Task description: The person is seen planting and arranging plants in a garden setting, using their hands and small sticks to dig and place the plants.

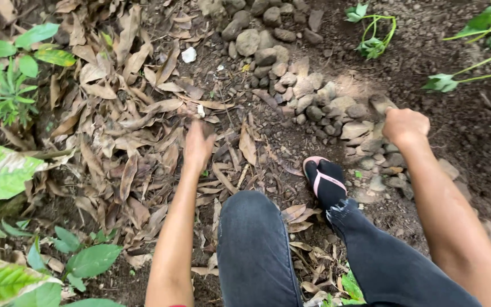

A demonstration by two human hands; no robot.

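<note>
Dry leaves [126, 122] cover the ground thickly around the left hand [197, 145], so nothing hard blocks it there. Green plants [7, 85] close the far left side. A row of stones [308, 85] stands between both hands; the right hand [406, 126] rests at its edge. Bare soil [461, 119] lies open to the right. A sandalled foot [325, 179] fills the near middle.

Both arms reach forward and down, left hand [198, 146] flat with fingers extended, right hand [406, 126] fisted.
</note>
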